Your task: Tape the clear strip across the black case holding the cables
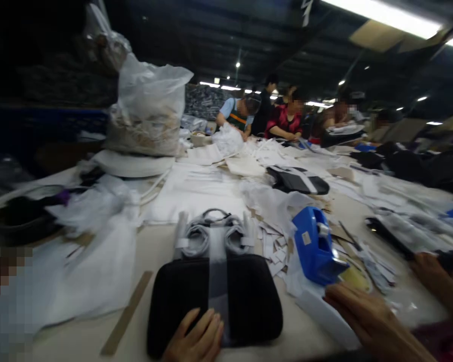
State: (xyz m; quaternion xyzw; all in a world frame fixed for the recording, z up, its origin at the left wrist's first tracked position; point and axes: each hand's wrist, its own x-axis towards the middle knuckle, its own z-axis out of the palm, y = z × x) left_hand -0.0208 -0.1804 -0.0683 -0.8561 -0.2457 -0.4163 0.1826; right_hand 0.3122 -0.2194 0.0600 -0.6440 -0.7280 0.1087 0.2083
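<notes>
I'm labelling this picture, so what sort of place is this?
Likely a factory or workshop floor: a black case and blue tape dispenser on a table strewn with white sheets, and several people beyond.

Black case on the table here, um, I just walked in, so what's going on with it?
A person's left hand rests on the near part of the black case lying on the table. A pale band runs across the case and over the pale coils beyond it. The right hand is beside the blue tape dispenser; whether it holds anything is unclear. At far right is another person's hand. Farther back, several people are around the cluttered table.
</notes>
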